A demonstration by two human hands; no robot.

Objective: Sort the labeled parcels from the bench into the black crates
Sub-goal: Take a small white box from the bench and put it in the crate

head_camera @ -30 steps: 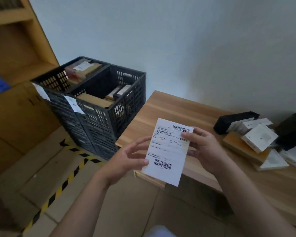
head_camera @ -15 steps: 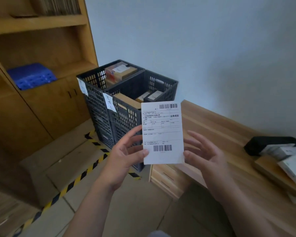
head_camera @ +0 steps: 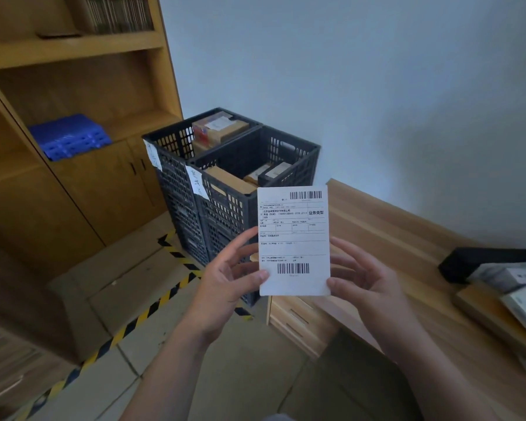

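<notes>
Raised upright since before, the labeled flat parcel (head_camera: 294, 241) is pinched by left hand (head_camera: 225, 284) and right hand (head_camera: 363, 284); label-reading step, next choose between black crates (head_camera: 225, 189).

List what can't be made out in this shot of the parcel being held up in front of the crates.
Head view only:
- Labeled parcel: small print blurred; its back and thickness face away.
- Handwritten tags on the black crates: too small and angled to read.
- Lower crate contents: hidden by crate walls and the parcel.
- Parcels on the bench: cut off by the right edge.
- Left hand, right hand: fingertips hidden behind the parcel.
</notes>
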